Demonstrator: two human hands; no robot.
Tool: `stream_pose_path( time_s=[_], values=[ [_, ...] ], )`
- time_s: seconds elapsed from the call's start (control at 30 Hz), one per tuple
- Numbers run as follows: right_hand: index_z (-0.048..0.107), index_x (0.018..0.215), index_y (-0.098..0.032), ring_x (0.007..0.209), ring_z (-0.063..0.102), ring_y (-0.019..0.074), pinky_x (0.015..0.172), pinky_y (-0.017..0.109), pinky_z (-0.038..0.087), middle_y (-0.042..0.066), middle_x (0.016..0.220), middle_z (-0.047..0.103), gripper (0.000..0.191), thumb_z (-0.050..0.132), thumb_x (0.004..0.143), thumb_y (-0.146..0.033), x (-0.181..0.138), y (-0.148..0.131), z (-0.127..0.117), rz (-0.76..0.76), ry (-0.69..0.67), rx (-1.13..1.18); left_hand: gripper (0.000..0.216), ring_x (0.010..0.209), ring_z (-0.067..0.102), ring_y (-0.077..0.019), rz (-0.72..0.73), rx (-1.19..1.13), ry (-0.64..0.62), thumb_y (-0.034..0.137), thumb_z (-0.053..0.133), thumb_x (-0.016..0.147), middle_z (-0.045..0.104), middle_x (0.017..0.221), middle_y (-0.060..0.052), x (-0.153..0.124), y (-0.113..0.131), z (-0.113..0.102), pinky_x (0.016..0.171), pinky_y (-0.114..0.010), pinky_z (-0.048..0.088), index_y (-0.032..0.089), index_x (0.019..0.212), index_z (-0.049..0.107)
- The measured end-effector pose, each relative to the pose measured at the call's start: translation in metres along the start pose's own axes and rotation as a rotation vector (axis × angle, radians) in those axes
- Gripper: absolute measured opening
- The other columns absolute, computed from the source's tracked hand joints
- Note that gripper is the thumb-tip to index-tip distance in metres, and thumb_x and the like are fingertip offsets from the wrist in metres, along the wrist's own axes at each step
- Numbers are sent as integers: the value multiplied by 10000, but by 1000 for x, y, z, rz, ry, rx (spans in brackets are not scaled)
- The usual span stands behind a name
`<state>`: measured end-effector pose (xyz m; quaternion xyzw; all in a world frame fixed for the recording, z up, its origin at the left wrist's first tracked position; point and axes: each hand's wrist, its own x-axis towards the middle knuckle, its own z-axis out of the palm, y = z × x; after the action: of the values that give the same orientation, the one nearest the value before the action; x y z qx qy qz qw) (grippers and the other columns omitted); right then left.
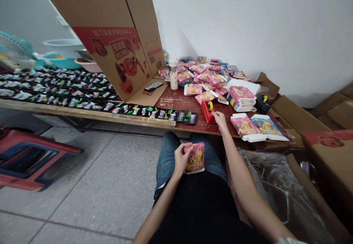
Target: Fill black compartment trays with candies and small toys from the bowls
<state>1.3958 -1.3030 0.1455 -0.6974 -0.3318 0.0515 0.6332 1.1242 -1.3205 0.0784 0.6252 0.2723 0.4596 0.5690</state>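
Over my lap, my left hand [182, 158] grips a small pink printed carton [196, 157] by its upper left edge; a white flap shows at the bottom. My right hand [220, 121] reaches to the table's front, its fingers closed together at the near end of a red tape dispenser [206, 112]. A yellow-cored roll [210, 106] sits in the dispenser. Whether a strip of tape is between those fingers is too small to see. Left of the dispenser lies a black tray [186, 117], its contents blurred out.
Filled black trays [132, 108] line the table at left. A large cardboard box [110, 45], a phone [153, 86] and a bottle [173, 75] stand beyond. Piled cartons [204, 75], stacked cartons [241, 97] and flat cartons [246, 126] lie right. A red stool [33, 159] is left.
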Motion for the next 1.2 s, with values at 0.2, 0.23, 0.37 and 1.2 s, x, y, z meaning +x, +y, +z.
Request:
stream_pose_path(
  time_s=[0.2, 0.23, 0.37, 1.2],
  values=[
    [591, 721, -145, 737, 551, 160, 717, 293, 426, 47, 731, 617, 372, 518, 669, -506, -8, 16, 21, 10, 181, 219, 257, 911, 605, -194, 9, 14, -2, 337, 606, 766, 653, 966, -72, 2, -3, -4, 829, -307, 454, 161, 952, 622],
    [587, 733, -148, 757, 552, 159, 738, 300, 427, 46, 743, 614, 374, 501, 682, -508, -10, 18, 23, 6, 211, 242, 251, 890, 608, -193, 3, 19, 3, 348, 605, 766, 654, 946, -70, 2, -4, -4, 812, -303, 458, 159, 929, 629],
    [593, 726, -151, 901, 549, 168, 843, 323, 406, 65, 849, 605, 351, 466, 726, -478, -22, 25, 23, -29, 248, 263, 251, 855, 612, -190, 4, 19, 58, 366, 612, 756, 659, 899, -66, 3, -4, -4, 794, -295, 464, 153, 885, 644],
    [590, 603, -188, 674, 536, 152, 696, 264, 423, 9, 645, 590, 197, 585, 732, -337, -186, -54, 21, 151, -559, 484, 207, 1033, 593, -230, 458, 122, 249, 224, 659, 748, 673, 1023, -57, -11, 24, -5, 978, -468, 416, 220, 955, 664]
  ],
)
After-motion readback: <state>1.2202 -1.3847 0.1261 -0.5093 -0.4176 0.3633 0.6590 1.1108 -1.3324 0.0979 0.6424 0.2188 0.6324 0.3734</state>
